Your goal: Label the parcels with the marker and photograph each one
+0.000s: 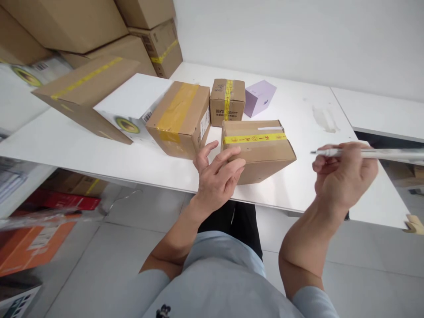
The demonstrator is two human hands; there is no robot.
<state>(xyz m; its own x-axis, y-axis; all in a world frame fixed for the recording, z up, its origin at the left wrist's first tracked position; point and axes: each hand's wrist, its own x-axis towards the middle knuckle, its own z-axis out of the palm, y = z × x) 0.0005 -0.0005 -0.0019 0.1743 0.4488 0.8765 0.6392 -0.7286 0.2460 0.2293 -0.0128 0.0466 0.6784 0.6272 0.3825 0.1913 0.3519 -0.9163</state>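
Observation:
My left hand (217,174) has its fingers apart, with fingertips at the left side of a brown cardboard box (261,152). Yellow printed tape and a thin white strip run along that box's top. To the right, my right hand (342,174) is closed around a white pen (367,153), whose dark tip points left toward the box. Behind the box stand a smaller brown box (228,99) with yellow tape and a tilted purple box (260,98). Another taped brown box (180,117) sits just left of my left hand.
A white box (132,104) and a long brown box (88,92) line the left of the white table (159,176). Large cartons (73,22) are stacked behind them. An orange box (36,245) lies low at left. A gap in the tabletop shows at right.

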